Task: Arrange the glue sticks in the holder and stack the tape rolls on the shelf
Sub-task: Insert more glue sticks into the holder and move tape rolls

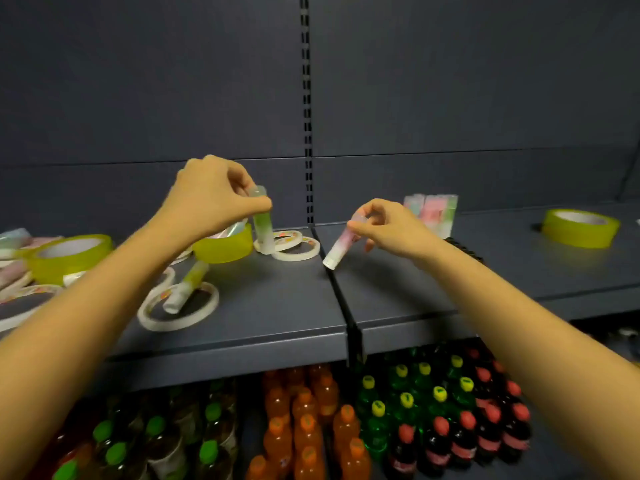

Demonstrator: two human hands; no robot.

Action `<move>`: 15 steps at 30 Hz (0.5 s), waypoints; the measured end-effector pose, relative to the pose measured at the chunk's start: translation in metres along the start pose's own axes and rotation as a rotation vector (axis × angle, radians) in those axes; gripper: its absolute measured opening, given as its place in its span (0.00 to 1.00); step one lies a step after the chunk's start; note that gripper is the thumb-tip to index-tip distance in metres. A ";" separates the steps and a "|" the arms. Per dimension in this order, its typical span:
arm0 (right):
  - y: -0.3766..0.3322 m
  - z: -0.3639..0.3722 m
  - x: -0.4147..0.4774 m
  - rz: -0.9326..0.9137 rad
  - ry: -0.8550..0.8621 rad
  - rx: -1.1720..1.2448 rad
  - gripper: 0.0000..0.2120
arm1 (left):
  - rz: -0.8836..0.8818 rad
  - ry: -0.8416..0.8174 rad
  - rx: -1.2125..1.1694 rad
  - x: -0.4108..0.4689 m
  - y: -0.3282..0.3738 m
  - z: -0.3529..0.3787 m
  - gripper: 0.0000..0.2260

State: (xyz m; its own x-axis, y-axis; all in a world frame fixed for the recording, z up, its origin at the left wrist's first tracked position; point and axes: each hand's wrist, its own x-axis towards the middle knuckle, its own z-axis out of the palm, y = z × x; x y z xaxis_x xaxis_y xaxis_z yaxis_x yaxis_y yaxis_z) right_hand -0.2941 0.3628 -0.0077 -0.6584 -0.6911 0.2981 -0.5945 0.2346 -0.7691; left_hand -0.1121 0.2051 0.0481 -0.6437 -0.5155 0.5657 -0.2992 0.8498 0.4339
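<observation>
My left hand (214,195) pinches the cap end of a green glue stick (262,226) that hangs upright above the shelf (277,306). My right hand (388,225) pinches a pink glue stick (337,249) by its top, tilted down to the left over the shelf seam. Several glue sticks (431,211) stand upright together at the back, just behind my right hand; the holder itself is hard to make out. Another green glue stick (185,289) lies inside a thin white tape roll (180,306). A yellow tape roll (225,245) sits under my left hand.
More yellow tape rolls lie at the left (69,252) and far right (580,226). Thin white tape rolls (294,247) lie at mid shelf and at the left edge. Loose glue sticks (14,237) sit far left. Drink bottles (433,410) fill the level below.
</observation>
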 end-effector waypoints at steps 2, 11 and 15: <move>0.015 -0.025 -0.004 -0.010 0.042 -0.014 0.06 | 0.057 -0.085 -0.078 0.005 0.026 0.022 0.04; 0.093 -0.141 0.001 -0.004 0.160 -0.217 0.08 | 0.138 -0.202 -0.170 0.028 0.125 0.128 0.02; 0.121 -0.164 0.014 -0.031 0.155 -0.223 0.07 | 0.131 -0.149 -0.074 0.039 0.151 0.171 0.06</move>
State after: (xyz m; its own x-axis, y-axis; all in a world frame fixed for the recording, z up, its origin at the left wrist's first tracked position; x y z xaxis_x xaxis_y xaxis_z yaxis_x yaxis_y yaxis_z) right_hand -0.4509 0.4932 -0.0039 -0.6910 -0.5916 0.4154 -0.6909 0.3715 -0.6202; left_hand -0.3026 0.3319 0.0157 -0.7723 -0.3745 0.5131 -0.1568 0.8951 0.4173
